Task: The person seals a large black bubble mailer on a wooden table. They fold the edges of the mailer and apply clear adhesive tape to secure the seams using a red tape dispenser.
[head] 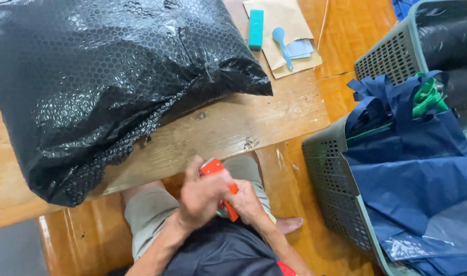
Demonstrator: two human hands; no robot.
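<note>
Nearest the viewer, above the lap, the left hand [200, 197] and right hand [248, 203] are both clenched on an orange tape dispenser [219, 180], held between them; it looks rigid, light plastic, probably best gripped along its body. Beyond, on the low wooden table [233, 125], lies a black bubble-wrap bag [100, 76], seemingly soft, bulky and slippery. Farther off rest a teal block [255, 29] and brown envelopes [279, 18]. Right: a grey basket [328, 171] of navy bags [412, 168].
</note>
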